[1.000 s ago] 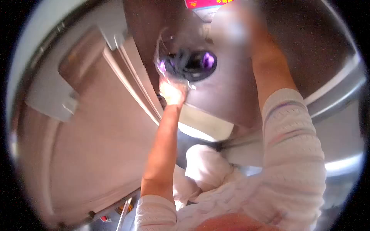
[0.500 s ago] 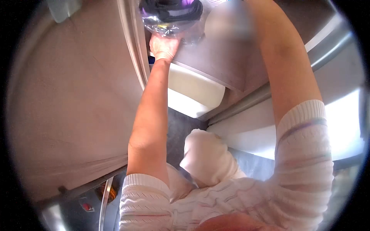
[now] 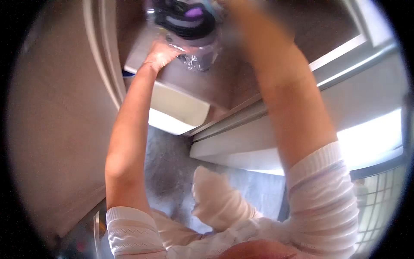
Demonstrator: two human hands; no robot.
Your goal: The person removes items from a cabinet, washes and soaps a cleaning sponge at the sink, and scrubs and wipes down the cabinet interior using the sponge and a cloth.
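A clear plastic bag [image 3: 200,58] with black, grey and purple contents [image 3: 185,19] is at the top of the view. My left hand [image 3: 163,52] grips its near left side, fingers partly hidden by the plastic. My right forearm [image 3: 263,47] reaches up to the right of the bag, smeared by motion. The right hand is at the top edge, too blurred to show its fingers or whether it touches the bag.
Below the bag is a brown-grey shelf surface [image 3: 220,82], with a cream bin [image 3: 179,103] under it. A tall panel [image 3: 60,116] stands at left. At right is a white appliance-like front with a metal bar [image 3: 358,67]. Grey floor [image 3: 166,172] lies below.
The view has shifted, so the shelf, bin and both arms appear further left. My right arm has swung inward toward the bag. My left hand stays at the bag.
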